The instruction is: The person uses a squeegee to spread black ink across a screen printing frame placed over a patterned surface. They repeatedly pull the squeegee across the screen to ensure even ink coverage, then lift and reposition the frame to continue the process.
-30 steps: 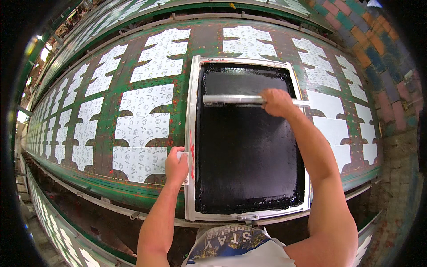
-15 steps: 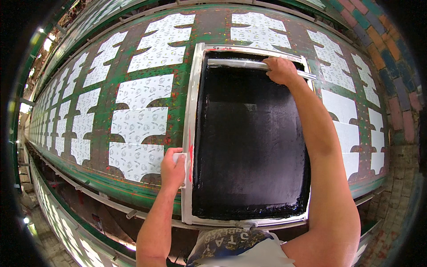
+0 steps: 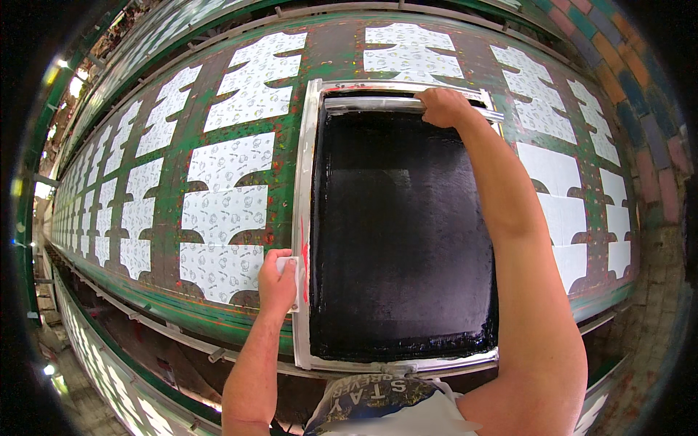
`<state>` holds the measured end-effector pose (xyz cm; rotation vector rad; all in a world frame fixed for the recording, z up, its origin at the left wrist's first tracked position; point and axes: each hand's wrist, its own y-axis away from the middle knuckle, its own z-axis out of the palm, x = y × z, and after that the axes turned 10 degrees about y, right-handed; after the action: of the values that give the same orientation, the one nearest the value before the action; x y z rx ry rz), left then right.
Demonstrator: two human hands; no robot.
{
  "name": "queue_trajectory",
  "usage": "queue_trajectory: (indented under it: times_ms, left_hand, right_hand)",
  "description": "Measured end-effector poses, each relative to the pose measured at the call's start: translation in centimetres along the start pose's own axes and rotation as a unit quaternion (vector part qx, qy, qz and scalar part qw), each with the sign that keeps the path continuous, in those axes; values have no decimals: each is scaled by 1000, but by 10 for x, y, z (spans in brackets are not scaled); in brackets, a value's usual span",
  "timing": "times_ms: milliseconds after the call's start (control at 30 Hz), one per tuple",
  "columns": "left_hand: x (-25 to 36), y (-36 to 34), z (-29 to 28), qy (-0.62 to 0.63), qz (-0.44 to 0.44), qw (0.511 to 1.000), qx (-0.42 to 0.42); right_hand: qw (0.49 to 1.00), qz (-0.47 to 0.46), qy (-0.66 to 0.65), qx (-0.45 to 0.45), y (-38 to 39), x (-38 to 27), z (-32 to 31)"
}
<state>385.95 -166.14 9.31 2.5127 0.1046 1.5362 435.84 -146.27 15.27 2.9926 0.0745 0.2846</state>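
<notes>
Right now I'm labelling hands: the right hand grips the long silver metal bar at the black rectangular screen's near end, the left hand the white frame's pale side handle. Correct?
Not near: in the head view, the right hand grips the long silver metal bar at the far end of the black rectangular screen. The rest stands.
</notes>
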Motion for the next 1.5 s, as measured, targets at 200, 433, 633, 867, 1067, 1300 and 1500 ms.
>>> queue_trajectory:
  times_ms: [200, 433, 633, 867, 1067, 1300, 1500]
  left_hand:
    - [-7, -2, 0, 0, 20, 1000, 2]
    - [-6, -2, -2, -12, -2, 1000, -9]
    - [-10, -2, -1, 2, 40, 999, -6]
    - [-20, -5, -1, 6, 73, 997, -1]
    - [-31, -8, -1, 23, 86, 996, 4]
    - [-30, -9, -2, 47, 77, 996, -8]
    - [-34, -12, -1, 38, 81, 996, -2]
  right_hand:
    - [999, 14, -30, 40, 25, -17, 15]
    - [996, -39, -45, 62, 85, -36, 22]
    - [992, -53, -71, 94, 182, -79, 23]
    - [993, -56, -73, 68, 306, -143, 14]
    - [993, -46, -94, 55, 404, -197, 13]
    - [994, -18, -102, 29, 490, -250, 1]
    - [995, -45, -81, -41, 515, -260, -4]
